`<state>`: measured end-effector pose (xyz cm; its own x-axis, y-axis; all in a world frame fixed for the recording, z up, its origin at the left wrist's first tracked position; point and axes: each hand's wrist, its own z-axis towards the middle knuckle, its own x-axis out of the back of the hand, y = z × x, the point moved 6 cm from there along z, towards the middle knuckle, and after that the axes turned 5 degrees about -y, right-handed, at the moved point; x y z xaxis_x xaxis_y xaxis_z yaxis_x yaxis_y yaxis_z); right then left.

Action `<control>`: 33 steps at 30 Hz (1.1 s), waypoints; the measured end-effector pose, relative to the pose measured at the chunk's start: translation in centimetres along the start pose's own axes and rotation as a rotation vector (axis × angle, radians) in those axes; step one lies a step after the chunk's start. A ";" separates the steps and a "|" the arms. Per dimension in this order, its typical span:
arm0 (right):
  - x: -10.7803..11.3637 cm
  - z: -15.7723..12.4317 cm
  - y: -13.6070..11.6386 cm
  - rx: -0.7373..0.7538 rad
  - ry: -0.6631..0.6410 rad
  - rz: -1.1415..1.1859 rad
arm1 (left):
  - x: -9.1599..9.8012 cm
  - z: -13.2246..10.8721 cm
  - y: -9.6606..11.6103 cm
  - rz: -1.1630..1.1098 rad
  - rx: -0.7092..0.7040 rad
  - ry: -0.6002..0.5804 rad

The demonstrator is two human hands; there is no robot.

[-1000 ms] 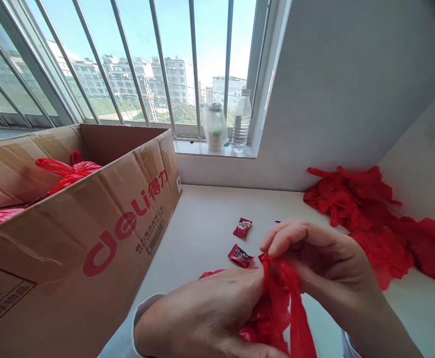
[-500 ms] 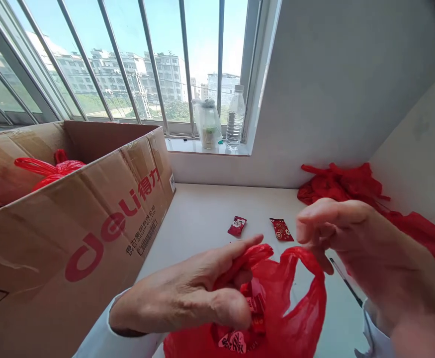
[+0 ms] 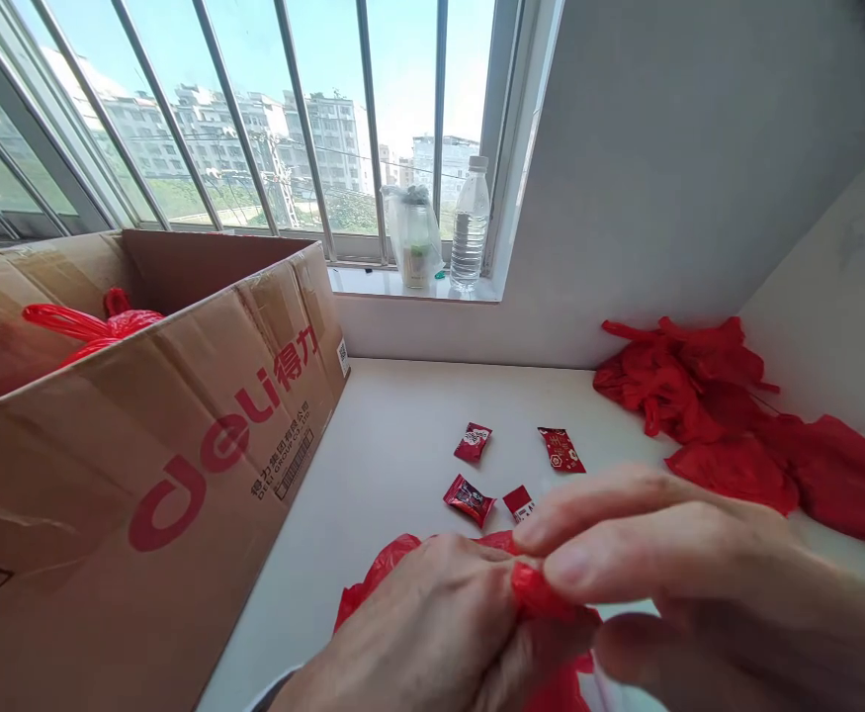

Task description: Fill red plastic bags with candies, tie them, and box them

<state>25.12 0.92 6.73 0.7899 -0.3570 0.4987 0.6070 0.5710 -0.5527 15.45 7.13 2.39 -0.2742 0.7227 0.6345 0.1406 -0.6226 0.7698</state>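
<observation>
A red plastic bag [image 3: 380, 578] lies at the front of the white table, largely covered by my hands. My left hand [image 3: 432, 623] is closed around its gathered top, and a red handle strip [image 3: 540, 591] shows beside the knuckles. From the right, my right hand [image 3: 699, 583] reaches over with its fingertips against that strip. Its thumb stays apart from the fingers, with a gap between them; the lower part of this hand is blurred. Just beyond the bag lie small red wrapped packets, among them a dark red packet [image 3: 469, 500] and one partly hidden packet [image 3: 519, 502].
A large cardboard box [image 3: 254, 405] at the left holds a tied red bag [image 3: 98, 326]. More red bags [image 3: 699, 396] are heaped against the wall at the right. On the windowsill stand a water bottle [image 3: 470, 227] and a bagged cup [image 3: 412, 242].
My left hand has turned and closed round the bag's top. My right hand has moved left and down onto the handle. Two nearer packets have come into sight.
</observation>
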 end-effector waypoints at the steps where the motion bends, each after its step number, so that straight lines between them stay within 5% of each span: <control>1: 0.7 0.0 0.6 -0.003 0.049 0.036 | 0.6 0.3 0.1 -0.071 0.044 -0.005; 5: 1.3 0.5 3.7 -0.090 -0.101 -0.057 | 2.6 0.7 -1.0 -0.422 0.261 0.095; 8: 0.3 0.8 4.6 -0.094 -0.239 -0.116 | 2.8 0.7 -1.8 -0.610 0.256 0.129; 15: 0.5 0.7 4.7 -0.138 -0.048 -0.264 | 2.9 0.8 -2.9 -0.667 0.232 0.124; 19: 2.0 0.1 4.5 -0.186 0.150 -0.200 | 2.6 1.3 -3.8 -0.949 0.222 0.056; 22: 0.7 0.4 2.4 -0.004 -0.091 -0.147 | 2.9 1.5 -4.1 -1.060 0.180 0.053; 26: -1.7 0.0 1.1 0.116 -0.521 -0.147 | 3.4 1.1 -3.0 -0.730 0.062 -0.028; 31: -0.2 1.0 4.2 -0.040 -0.148 0.107 | 3.2 -0.1 -0.4 0.200 -0.056 0.081; 33: -1.1 1.2 6.2 -0.177 -0.156 0.233 | 2.5 -0.2 1.0 0.515 -0.170 0.144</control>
<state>27.88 5.75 3.57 0.8949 -0.1066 0.4334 0.4277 0.4821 -0.7646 14.69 8.23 4.71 -0.3393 0.2717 0.9006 0.1383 -0.9326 0.3335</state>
